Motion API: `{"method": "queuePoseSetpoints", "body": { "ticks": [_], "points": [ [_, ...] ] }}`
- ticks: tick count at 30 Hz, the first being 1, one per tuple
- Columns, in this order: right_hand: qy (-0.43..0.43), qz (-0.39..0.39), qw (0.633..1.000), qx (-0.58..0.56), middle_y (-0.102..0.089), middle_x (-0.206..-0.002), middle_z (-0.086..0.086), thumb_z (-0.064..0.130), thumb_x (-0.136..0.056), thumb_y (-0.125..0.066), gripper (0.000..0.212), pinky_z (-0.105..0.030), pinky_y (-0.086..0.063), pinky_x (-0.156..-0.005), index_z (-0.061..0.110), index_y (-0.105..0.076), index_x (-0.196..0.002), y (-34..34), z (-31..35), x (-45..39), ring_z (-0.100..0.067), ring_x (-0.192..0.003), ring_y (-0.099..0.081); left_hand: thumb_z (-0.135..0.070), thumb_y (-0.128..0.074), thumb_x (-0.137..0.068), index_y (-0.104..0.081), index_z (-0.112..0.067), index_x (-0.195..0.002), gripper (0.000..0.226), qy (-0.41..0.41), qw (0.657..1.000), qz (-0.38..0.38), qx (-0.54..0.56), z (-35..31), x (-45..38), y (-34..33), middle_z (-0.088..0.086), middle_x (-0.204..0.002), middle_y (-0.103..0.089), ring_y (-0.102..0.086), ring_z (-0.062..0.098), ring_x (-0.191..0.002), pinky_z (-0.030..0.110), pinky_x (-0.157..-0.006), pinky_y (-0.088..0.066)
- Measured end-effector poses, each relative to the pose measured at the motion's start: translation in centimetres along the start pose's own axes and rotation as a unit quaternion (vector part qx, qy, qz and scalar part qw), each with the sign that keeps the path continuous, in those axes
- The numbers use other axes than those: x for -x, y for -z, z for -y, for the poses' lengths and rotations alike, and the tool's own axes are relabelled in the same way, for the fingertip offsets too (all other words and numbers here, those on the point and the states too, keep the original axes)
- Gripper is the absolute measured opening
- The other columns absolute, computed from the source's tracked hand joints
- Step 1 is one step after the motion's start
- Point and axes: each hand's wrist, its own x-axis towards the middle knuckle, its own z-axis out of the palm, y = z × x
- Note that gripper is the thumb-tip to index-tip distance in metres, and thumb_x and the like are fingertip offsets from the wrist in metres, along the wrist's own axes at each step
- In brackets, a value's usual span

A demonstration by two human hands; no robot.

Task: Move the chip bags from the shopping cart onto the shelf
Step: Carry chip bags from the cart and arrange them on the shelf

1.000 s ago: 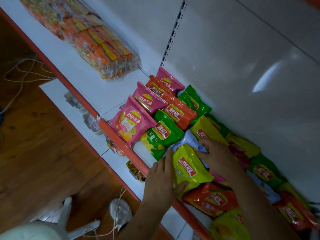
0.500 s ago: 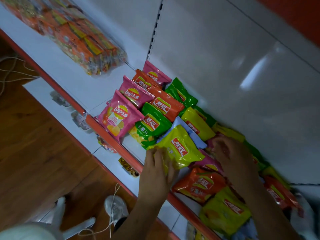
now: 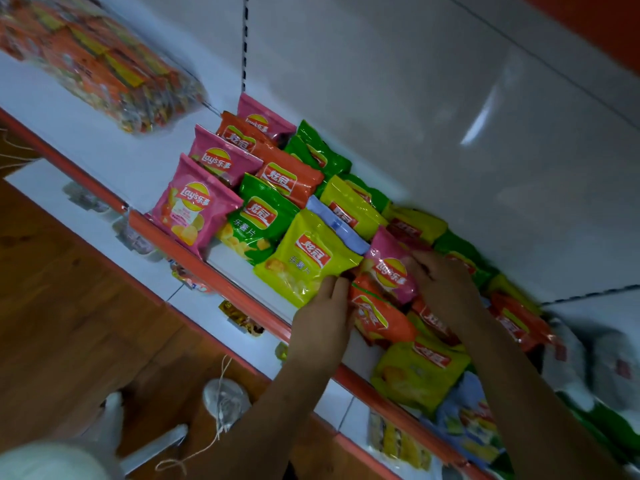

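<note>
**Bags on shelf, both hands tidying the front row**

Shelf (image 3: 114, 157): white board with an orange front lip, carrying a packed spread of chip bags. Landmark for all positions: the yellow-green bag (image 3: 304, 258) at the front lip.

Change over the last second: the left hand (image 3: 323, 320) has left the face of the yellow-green bag and now sits at its right edge. The right hand (image 3: 446, 289) has moved rightward, off the bags behind the landmark. A pink bag (image 3: 391, 268), previously mostly buried, now lies exposed right of the landmark. Judgement: stocking here is at the straightening stage, not fresh placement; no cart in view.

Orange bag (image 3: 377, 313): just right of and below the landmark, touching the left hand.

Left hand: fingers fairly straight, tips against the seam between landmark and orange bag; no closed grip visible.

Right hand: fingers curled down onto the pink bag's right edge; whether it pinches, cannot tell.
</note>
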Motion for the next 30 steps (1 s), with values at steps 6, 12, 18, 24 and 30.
{"method": "queuePoseSetpoints", "body": {
  "ticks": [6,12,18,24,30],
  "points": [
    [-0.016,-0.048,0.999,0.011,-0.064,-0.112,-0.005,0.047,-0.094,-0.051,0.040,-0.037,-0.050,-0.085,0.018,-0.062,-0.118,1.5,-0.3,0.7,-0.022,-0.102,-0.060,-0.037,-0.065,-0.091,-0.045,-0.016,-0.117,0.038,0.067,0.990,-0.056,0.114,-1.5,2.9,-0.8,0.003,-0.115,-0.047,-0.062,0.024,-0.087,0.033,-0.057,-0.052],
    [-0.035,0.053,0.998,0.024,-0.063,-0.083,0.009,0.057,-0.088,-0.052,0.034,-0.038,-0.050,-0.068,0.027,-0.064,-0.096,2.2,-3.6,9.3,-0.012,-0.076,-0.061,-0.048,-0.054,-0.094,-0.047,-0.025,-0.113,0.031,-0.009,0.998,0.027,0.057,-3.7,8.3,-3.0,-0.005,-0.111,-0.055,-0.061,0.013,-0.090,0.021,-0.064,-0.049],
    [-0.011,0.011,0.998,0.068,-0.064,-0.082,0.005,0.049,-0.081,-0.059,0.029,-0.038,-0.048,-0.070,0.023,-0.066,-0.092,-1.1,-6.2,10.8,-0.021,-0.079,-0.061,-0.043,-0.071,-0.081,-0.052,-0.025,-0.117,0.044,-0.067,0.992,0.096,-0.042,-5.1,9.1,-7.1,-0.002,-0.116,-0.059,-0.060,0.020,-0.100,0.034,-0.082,-0.056],
    [-0.059,-0.080,0.994,-0.051,-0.061,-0.113,-0.001,0.037,-0.089,-0.064,0.034,-0.028,-0.040,-0.088,0.019,-0.061,-0.117,0.1,-7.5,13.1,-0.017,-0.106,-0.054,-0.017,-0.071,-0.079,-0.055,-0.014,-0.103,0.029,-0.093,0.995,0.022,-0.004,-6.2,8.1,-6.4,0.007,-0.101,-0.056,-0.058,0.025,-0.088,0.036,-0.068,-0.054],
    [-0.143,0.115,0.983,0.008,-0.060,-0.124,-0.001,0.057,-0.079,-0.065,0.064,-0.033,-0.047,-0.091,0.021,-0.053,-0.130,1.5,-12.0,20.3,-0.021,-0.112,-0.058,-0.025,-0.054,-0.079,-0.065,-0.018,-0.103,0.027,-0.342,0.931,0.129,-0.023,-10.1,12.3,-10.6,0.006,-0.100,-0.065,-0.063,0.024,-0.085,0.033,-0.069,-0.053]
  ]
}}
